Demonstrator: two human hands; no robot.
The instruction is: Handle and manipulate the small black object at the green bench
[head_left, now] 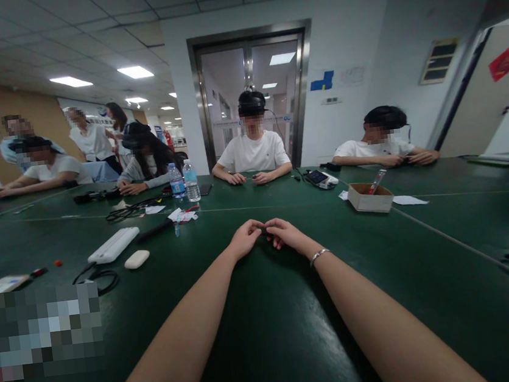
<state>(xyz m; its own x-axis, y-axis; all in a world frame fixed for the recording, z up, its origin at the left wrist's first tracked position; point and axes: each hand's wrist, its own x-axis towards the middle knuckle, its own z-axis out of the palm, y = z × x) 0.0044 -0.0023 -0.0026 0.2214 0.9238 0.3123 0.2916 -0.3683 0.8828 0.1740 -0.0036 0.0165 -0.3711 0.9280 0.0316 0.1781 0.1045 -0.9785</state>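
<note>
My left hand (247, 238) and my right hand (287, 236) meet over the middle of the dark green table (271, 336). Their fingers are bent and the fingertips come together around a small dark spot, too small to make out. A silver bracelet (319, 256) circles my right wrist. Nearest on the left lie a white oval case (137, 259) and a white power bank (113, 245) beside a black cable (108, 282).
Two water bottles (192, 183) stand beyond paper scraps at the left. An open cardboard box (370, 197) sits to the right. Several people in white shirts sit across the table, some wearing headsets, with others standing behind.
</note>
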